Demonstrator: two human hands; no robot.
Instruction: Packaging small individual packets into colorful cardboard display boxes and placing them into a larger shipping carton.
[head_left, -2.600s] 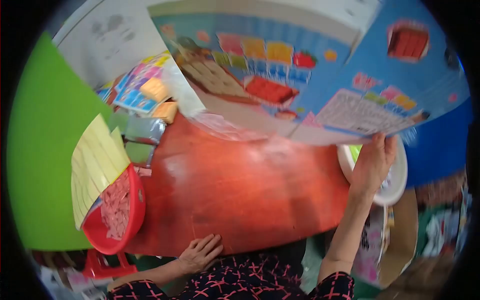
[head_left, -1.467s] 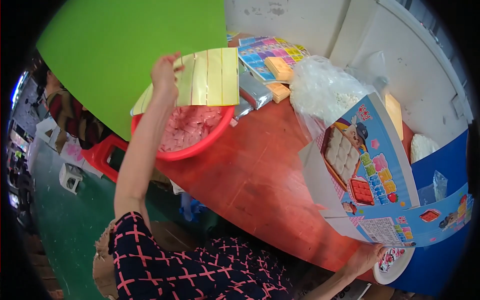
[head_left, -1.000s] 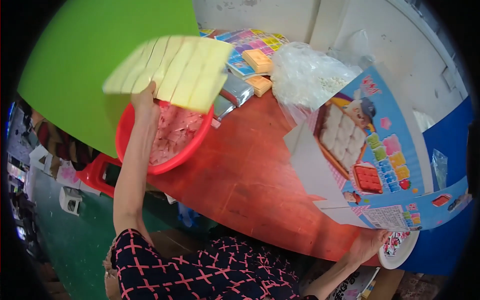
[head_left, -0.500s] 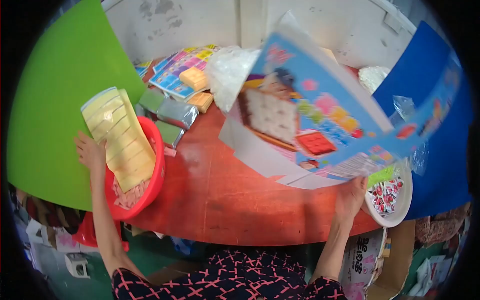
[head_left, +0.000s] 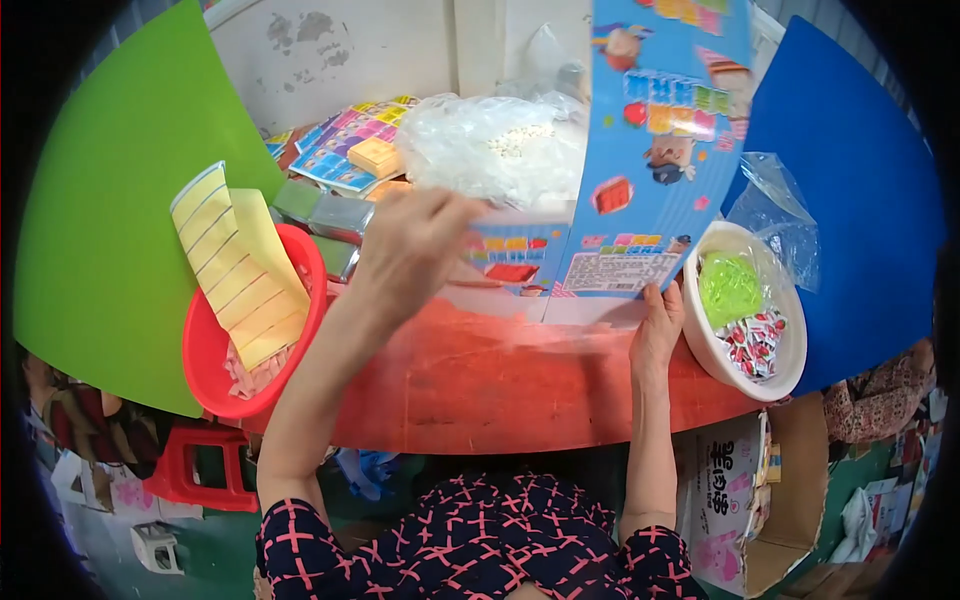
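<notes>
My right hand (head_left: 658, 325) grips the bottom edge of a light-blue printed cardboard box (head_left: 640, 225), its thumb against the lettered panel. The box stands partly unfolded, one tall panel upright and a lower panel reaching left. At the left end of that lower panel is my left hand (head_left: 415, 245), blurred, its fingers curled at the cardboard edge; the fingertips are partly hidden. Behind the box lies a clear plastic bag (head_left: 480, 140) with small white pieces. Beyond my left hand are silvery-green packets (head_left: 335, 218) and a yellow-orange block (head_left: 375, 157) on printed sheets (head_left: 335, 160).
A red basket (head_left: 205, 365) at left holds yellow striped sheets (head_left: 235, 270) and pink pieces. At right, a white basket (head_left: 695, 345) contains a green packet (head_left: 730, 285) and small red-white sachets (head_left: 755, 345). Green (head_left: 110, 220) and blue (head_left: 850, 230) boards flank the red table (head_left: 500, 390).
My left hand has left the red basket and come across to the box's left side. The box has turned more upright in my right hand, uncovering the plastic bag and the white basket.
</notes>
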